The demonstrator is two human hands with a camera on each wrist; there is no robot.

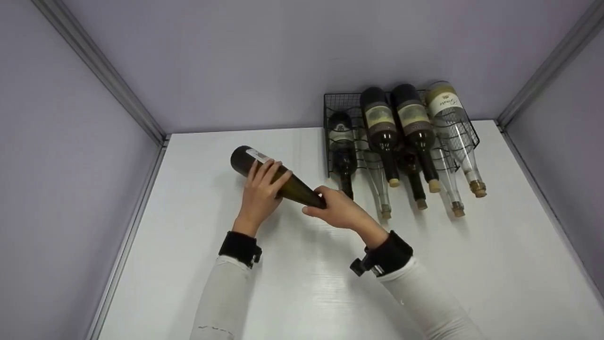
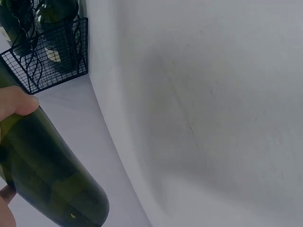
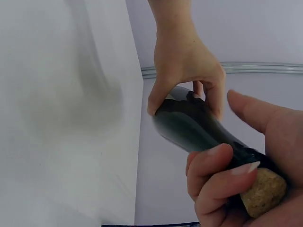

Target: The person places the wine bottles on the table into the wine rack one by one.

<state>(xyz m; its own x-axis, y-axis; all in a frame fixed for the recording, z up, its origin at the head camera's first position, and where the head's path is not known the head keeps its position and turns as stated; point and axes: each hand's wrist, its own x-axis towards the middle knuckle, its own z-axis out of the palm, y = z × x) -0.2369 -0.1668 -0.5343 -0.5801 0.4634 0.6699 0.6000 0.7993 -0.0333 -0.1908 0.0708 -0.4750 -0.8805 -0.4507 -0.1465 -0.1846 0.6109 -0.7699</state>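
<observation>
A dark green wine bottle is held tilted above the white table, its base toward the upper left and its neck toward the lower right. My left hand grips its body, fingers over the top near a white label. Around the neck curl the fingers of my right hand. In the right wrist view the bottle's cork pokes out past those fingers. The left wrist view shows the bottle's base end beyond my left thumb.
At the back right stands a black wire rack bearing several corked bottles in two layers. Dark bottles and a clear bottle lie on top, necks facing me. The white table meets grey-lilac walls behind and at both sides.
</observation>
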